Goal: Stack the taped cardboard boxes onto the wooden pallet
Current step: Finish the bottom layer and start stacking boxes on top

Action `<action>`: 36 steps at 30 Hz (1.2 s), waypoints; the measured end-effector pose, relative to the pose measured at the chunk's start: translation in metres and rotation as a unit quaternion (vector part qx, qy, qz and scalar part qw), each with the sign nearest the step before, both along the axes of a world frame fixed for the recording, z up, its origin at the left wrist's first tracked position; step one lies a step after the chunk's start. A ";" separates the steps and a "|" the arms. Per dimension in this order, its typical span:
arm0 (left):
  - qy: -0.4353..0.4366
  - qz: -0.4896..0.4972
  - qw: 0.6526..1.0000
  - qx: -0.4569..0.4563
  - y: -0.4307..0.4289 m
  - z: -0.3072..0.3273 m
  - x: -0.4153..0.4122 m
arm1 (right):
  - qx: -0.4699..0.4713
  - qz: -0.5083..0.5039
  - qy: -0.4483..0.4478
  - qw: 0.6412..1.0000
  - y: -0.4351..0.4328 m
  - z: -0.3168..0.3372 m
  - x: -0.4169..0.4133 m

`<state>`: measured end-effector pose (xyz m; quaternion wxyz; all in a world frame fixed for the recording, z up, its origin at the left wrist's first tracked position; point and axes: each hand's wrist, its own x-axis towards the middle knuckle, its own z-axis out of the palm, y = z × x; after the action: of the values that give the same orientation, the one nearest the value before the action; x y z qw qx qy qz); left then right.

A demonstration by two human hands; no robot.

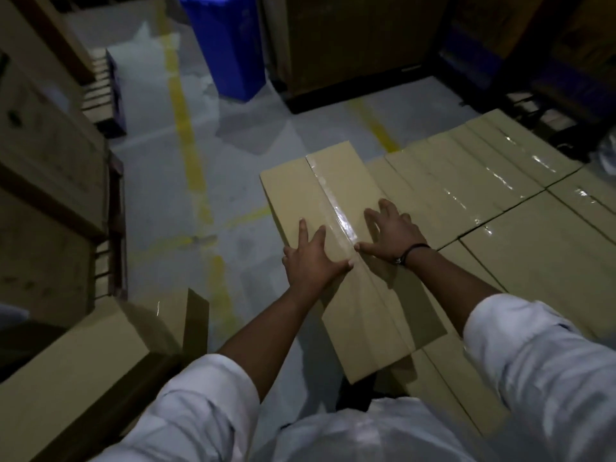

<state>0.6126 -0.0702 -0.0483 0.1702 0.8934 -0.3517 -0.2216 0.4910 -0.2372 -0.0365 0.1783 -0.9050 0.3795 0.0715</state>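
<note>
A long taped box lies flat on top of a layer of boxes, at that layer's left edge and slightly skewed to the boxes under it. A strip of clear tape runs down the middle of its top, end to end.

Both hands lie on this box's top, about halfway along its length, one on each side of the tape. The left hand rests flat on the left half, fingers spread and pointing away from the person, with its outer edge at the box's left rim. The right hand rests flat on the right half, fingers also spread, close to the box's right rim. Neither hand curls round anything; both are splayed palm-down on the cardboard. The thumbs point inward at the tape, their tips close together but apart. A dark band circles the right wrist. White sleeves are rolled up above the forearms.

The layer stretches to the right of the top box and beyond it, its tape seams glinting. Left of the box is grey floor with a yellow line. Farther left stand stacked cartons. Near and left of it lies another box. Beyond the box's far end, across the floor, stands a blue bin.
</note>
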 end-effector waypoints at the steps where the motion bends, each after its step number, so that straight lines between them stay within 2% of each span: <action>1: 0.001 -0.002 1.000 -0.006 -0.016 0.000 0.003 | -0.001 0.000 0.000 1.000 -0.016 0.002 0.004; 8: 0.021 0.009 1.000 -0.015 -0.093 -0.012 0.030 | -0.001 0.009 0.026 1.000 -0.099 -0.001 0.038; 15: 0.083 0.008 0.996 -0.003 -0.144 -0.048 0.080 | 0.023 0.006 0.050 0.998 -0.157 -0.044 0.092; 18: 0.117 0.002 0.993 0.001 -0.158 -0.060 0.101 | 0.037 -0.012 0.057 0.998 -0.173 -0.063 0.110; 25: 0.130 -0.002 0.991 0.023 -0.186 -0.082 0.132 | 0.060 -0.023 0.081 0.995 -0.197 -0.090 0.141; 36: 0.143 -0.005 0.989 0.025 -0.225 -0.110 0.134 | 0.082 -0.019 0.084 0.993 -0.242 -0.107 0.142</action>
<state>0.7465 -0.2954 -0.1582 0.1949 0.8546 -0.3227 -0.3572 0.6332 -0.4787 -0.1437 0.2208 -0.8707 0.4030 0.1750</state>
